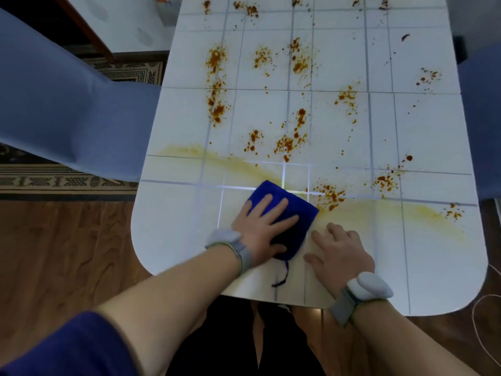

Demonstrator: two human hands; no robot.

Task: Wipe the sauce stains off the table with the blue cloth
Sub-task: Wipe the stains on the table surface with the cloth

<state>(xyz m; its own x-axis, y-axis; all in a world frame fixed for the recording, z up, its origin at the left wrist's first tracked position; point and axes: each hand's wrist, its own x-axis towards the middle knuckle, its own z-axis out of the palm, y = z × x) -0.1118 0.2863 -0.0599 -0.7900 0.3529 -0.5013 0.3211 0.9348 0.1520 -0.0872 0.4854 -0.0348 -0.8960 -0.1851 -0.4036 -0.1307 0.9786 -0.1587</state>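
A folded blue cloth (303,213) lies on the white tiled table (173,213) near its front edge. My left hand (263,226) presses flat on the cloth with fingers straight. My right hand (339,251) rests on the bare tabletop just right of the cloth, fingers spread. Orange-brown sauce stains (290,142) spatter most of the table beyond the cloth, with one patch (329,195) right at the cloth's far right corner. A pale yellow smear (244,165) runs across the table from left to right past the cloth.
Blue upholstered chairs stand at the left (67,104) and right (479,118) sides of the table. A patterned rug (67,183) lies on the wooden floor (67,253) to the left. A thin cable (485,316) trails on the floor at the right.
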